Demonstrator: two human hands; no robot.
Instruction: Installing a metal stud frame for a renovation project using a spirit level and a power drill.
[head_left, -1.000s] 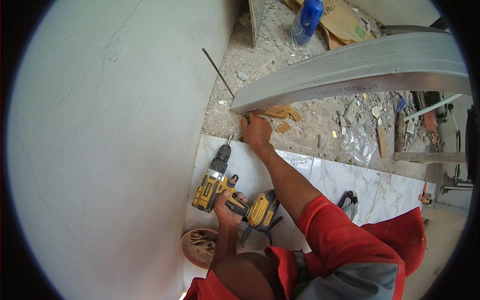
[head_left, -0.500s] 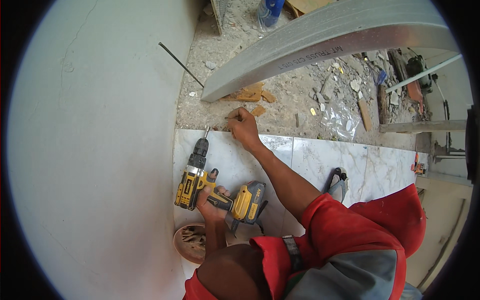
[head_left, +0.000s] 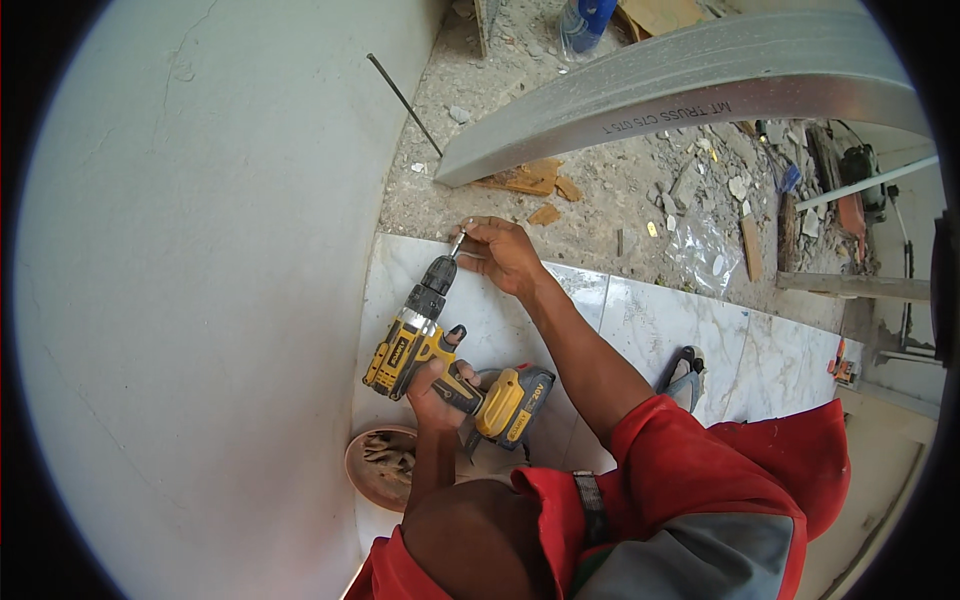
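Note:
My left hand is wrapped round the grip of a yellow and black cordless drill, whose battery points toward my body. From the black chuck a silver driver bit sticks out, tilted up and to the right. The fingers of my right hand are pinched closed right at the end of that bit. What they hold there is too small to make out. Just beyond my hands, the end of a long grey metal channel rests by a scrap of orange-brown wood.
A pale wall rises on the left, with a thin metal rod leaning near it. Marble-look tiles meet rough, rubble-strewn concrete. A round bowl with brownish contents stands near my left forearm. Farther right lies a clear plastic bag.
The drill has swung up and right, and its bit now meets my right hand's fingers; before, they were apart. The whole view has shifted slightly.

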